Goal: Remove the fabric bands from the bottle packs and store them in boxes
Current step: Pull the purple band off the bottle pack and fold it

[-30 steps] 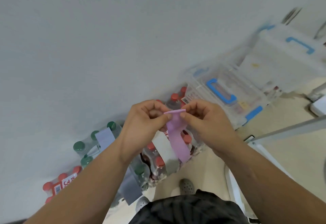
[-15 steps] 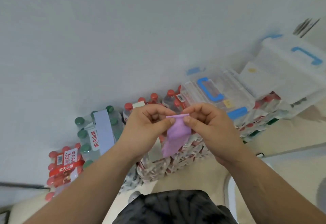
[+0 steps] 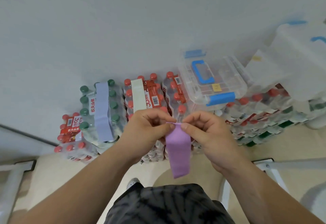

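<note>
Now your left hand and right hand each pinch the top edge of the purple band between thumb and forefinger, the other fingers curled. The band hangs limp between them, held up in front of the packs. Beyond it, a lavender band wraps the green-cap pack, and a white band wraps a red-cap pack. A clear box, lid on, sits on packs to the right.

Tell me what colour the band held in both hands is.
Light purple; the band shows best in the head view.
</note>
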Motion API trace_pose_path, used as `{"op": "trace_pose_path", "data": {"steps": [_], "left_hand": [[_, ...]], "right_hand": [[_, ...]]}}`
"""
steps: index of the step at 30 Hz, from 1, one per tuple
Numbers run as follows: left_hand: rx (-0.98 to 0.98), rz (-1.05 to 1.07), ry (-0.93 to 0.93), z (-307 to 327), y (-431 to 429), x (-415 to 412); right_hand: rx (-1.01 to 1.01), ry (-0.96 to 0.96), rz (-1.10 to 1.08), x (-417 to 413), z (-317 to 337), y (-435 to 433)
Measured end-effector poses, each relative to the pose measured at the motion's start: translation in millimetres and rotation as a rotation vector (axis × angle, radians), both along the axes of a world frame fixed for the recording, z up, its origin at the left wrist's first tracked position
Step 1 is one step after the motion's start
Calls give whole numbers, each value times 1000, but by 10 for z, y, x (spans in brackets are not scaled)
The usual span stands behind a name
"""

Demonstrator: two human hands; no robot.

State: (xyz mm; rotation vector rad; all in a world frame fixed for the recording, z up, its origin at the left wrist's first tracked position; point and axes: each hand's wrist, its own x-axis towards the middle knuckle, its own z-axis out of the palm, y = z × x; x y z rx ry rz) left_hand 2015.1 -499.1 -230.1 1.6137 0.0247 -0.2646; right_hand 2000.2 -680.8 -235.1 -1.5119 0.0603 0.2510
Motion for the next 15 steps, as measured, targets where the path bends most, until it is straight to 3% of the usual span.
{"op": "trace_pose_path", "data": {"steps": [8, 15], "left_hand": [[51, -77, 19, 59, -112, -172], [88, -21, -15, 28, -179, -250]], "right_hand": [[-34, -8, -14, -92, -13, -124], [-43, 2, 12, -167, -51, -182]]}}
